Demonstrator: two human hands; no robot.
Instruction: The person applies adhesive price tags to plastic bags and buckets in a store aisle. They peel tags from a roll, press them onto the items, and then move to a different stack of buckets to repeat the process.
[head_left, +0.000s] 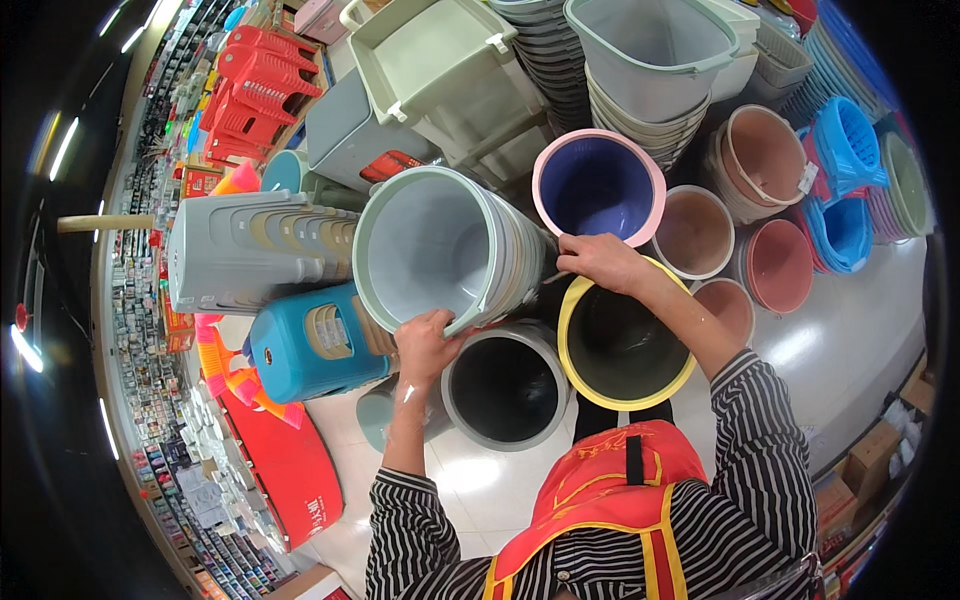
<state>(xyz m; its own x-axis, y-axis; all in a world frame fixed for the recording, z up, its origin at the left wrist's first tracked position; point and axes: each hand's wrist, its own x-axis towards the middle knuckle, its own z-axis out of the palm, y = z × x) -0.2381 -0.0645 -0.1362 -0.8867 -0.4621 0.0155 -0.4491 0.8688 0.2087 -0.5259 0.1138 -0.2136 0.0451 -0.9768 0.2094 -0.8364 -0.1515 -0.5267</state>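
My left hand (429, 345) grips the near rim of the top pale grey-green plastic bucket (424, 247), which crowns a tall nested stack. With bent fingers, my right hand (604, 261) is at the near rim of a bucket with a pink rim and dark blue inside (598, 187); a thin piece shows by its fingertips, and whether they hold it is unclear. Below that hand stands a yellow-rimmed bucket (568, 352), dark inside. A grey-rimmed dark bucket (451, 397) is between my forearms.
Nested grey stools (247, 251) and a blue-teal stool (289, 349) lie at the left. Brown and pink buckets (780, 266) stand at the right, with blue baskets (847, 150) beyond. Storage bins (442, 60) and a stack of grey buckets (652, 67) stand at the far side.
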